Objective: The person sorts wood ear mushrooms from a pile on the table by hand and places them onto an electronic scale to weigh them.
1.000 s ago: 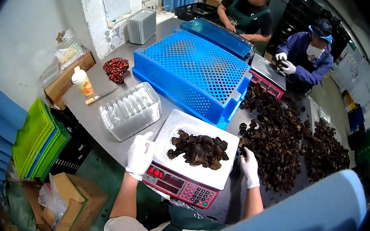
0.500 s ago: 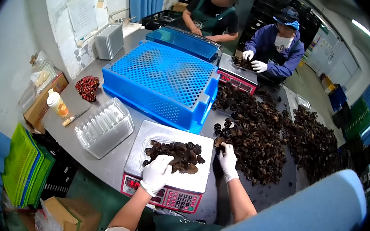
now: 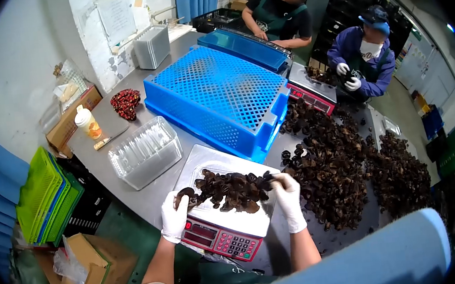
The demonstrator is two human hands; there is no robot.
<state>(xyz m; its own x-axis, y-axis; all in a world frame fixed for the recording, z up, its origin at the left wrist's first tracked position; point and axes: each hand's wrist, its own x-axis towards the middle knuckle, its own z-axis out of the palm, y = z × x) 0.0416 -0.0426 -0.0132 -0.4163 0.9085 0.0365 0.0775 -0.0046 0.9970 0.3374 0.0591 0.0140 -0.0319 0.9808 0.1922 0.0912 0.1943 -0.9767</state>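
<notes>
Dark brown mushroom pieces (image 3: 235, 190) lie in a clear tray on the metal plate of a red scale (image 3: 223, 240). At the tray's left edge, my gloved left hand (image 3: 175, 215) pinches a dark mushroom piece (image 3: 188, 196). On the other side, my gloved right hand (image 3: 289, 199) has its thumb and finger closed on a small dark piece (image 3: 267, 177) over the tray's right end. The scale's display shows red digits, partly too small to read.
Large mushroom heaps (image 3: 332, 175) spread to the right. An upturned blue crate (image 3: 217, 93) stands behind the scale, clear trays (image 3: 145, 152) and a knife (image 3: 111, 138) to the left. Two people (image 3: 365, 60) are across the table, one by a second scale (image 3: 311, 96).
My left hand has moved from over the mushrooms to the tray's left edge and holds a piece. My right hand has come from the heap to the tray with a small piece.
</notes>
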